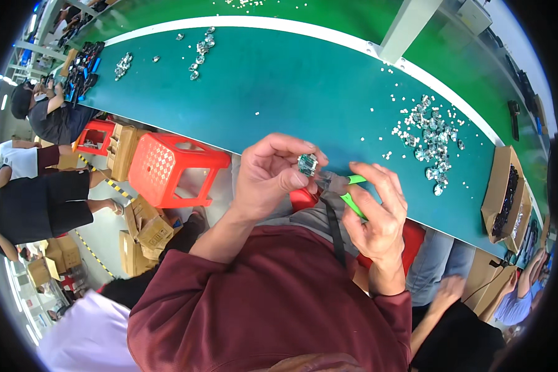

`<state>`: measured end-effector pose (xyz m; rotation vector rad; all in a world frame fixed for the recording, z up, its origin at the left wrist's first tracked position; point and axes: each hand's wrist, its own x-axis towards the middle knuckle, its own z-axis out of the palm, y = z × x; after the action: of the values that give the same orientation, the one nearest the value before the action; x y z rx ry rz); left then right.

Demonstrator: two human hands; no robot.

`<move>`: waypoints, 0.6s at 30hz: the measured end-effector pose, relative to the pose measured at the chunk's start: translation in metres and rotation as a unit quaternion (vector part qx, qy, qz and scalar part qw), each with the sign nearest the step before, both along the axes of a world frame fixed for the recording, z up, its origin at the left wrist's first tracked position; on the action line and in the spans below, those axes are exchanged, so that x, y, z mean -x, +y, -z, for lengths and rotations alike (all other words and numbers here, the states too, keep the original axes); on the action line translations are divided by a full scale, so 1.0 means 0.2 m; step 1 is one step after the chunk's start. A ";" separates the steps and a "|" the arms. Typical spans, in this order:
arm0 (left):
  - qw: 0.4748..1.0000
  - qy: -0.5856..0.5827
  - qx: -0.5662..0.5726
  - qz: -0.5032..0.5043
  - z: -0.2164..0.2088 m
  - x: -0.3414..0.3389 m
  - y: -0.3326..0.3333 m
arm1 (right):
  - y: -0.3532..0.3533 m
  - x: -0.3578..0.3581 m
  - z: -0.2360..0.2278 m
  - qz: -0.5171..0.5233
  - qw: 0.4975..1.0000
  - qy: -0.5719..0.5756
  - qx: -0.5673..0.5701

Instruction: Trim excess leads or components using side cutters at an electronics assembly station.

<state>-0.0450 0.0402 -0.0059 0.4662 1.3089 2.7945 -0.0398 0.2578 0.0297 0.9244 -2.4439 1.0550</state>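
Between its thumb and fingers, my left hand pinches a small green-and-silver electronic part. My right hand is wrapped round cutting pliers with bright green handles. The metal jaws point left, close beside the lower right of the part; whether they touch it I cannot tell. Both hands are above my lap at the near edge of the green table. On the right of the table lies a loose pile of similar parts, with small pale squarish bits scattered round it.
More parts lie at the far left of the table. A cardboard box of dark pieces stands at the right end. A white post rises at the far edge. Red stools and cartons stand left; other people are on both sides.
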 end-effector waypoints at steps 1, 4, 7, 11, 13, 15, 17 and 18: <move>1.000 0.001 0.008 -0.001 0.00 0.00 0.00 | 0.00 0.00 0.00 0.000 1.000 0.000 0.001; 1.000 0.008 0.011 -0.008 0.00 -0.02 -0.01 | -0.01 -0.01 0.00 0.001 1.000 0.005 -0.009; 1.000 0.014 -0.003 0.003 0.02 -0.01 0.00 | 0.00 -0.01 -0.01 0.008 1.000 0.006 -0.023; 0.999 0.022 0.031 -0.028 0.01 -0.02 0.01 | 0.00 -0.02 -0.01 0.007 1.000 0.010 -0.017; 0.997 0.035 0.055 -0.036 0.01 -0.02 0.00 | -0.01 -0.02 -0.01 0.006 1.000 0.009 -0.008; 0.995 0.049 0.079 -0.045 0.01 -0.02 0.00 | -0.01 -0.02 -0.02 0.000 1.000 -0.007 0.007; 0.987 0.027 0.133 -0.084 -0.01 -0.03 0.01 | -0.01 -0.02 -0.01 -0.003 1.000 -0.020 0.011; 0.987 0.027 0.133 -0.083 -0.02 -0.04 0.02 | -0.01 -0.02 -0.01 -0.006 0.999 -0.033 0.015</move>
<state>-0.0378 0.0436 -0.0022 0.4397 1.7773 2.6887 -0.0351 0.2553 0.0320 0.9097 -2.4709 1.1410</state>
